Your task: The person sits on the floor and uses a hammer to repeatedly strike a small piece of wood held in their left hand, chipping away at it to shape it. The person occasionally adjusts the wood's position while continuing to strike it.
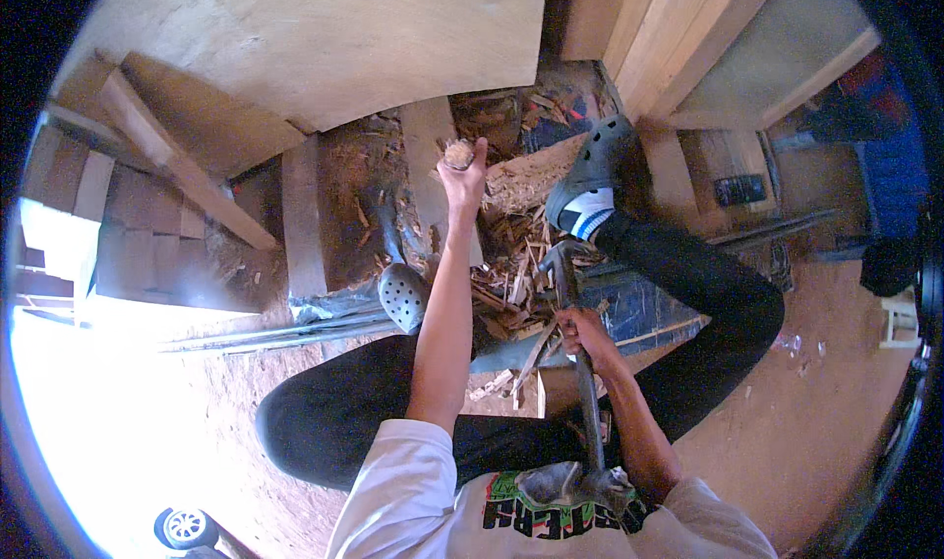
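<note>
My left hand is closed around a rough round piece of wood, seen end-on with its pale end up. My right hand grips the dark handle of an adze-like tool. Its handle runs back toward my shirt, and its curved head points away from me, over the wood chips. Beyond the tool head, a chipped log lies between my left hand and my right shoe. Splintered wood chips are heaped between my feet.
My left shoe stands beside the chips. A large pale board covers the far left, with a leaning wooden beam near it. Wooden framing rises at the far right. A small wheel shows at lower left.
</note>
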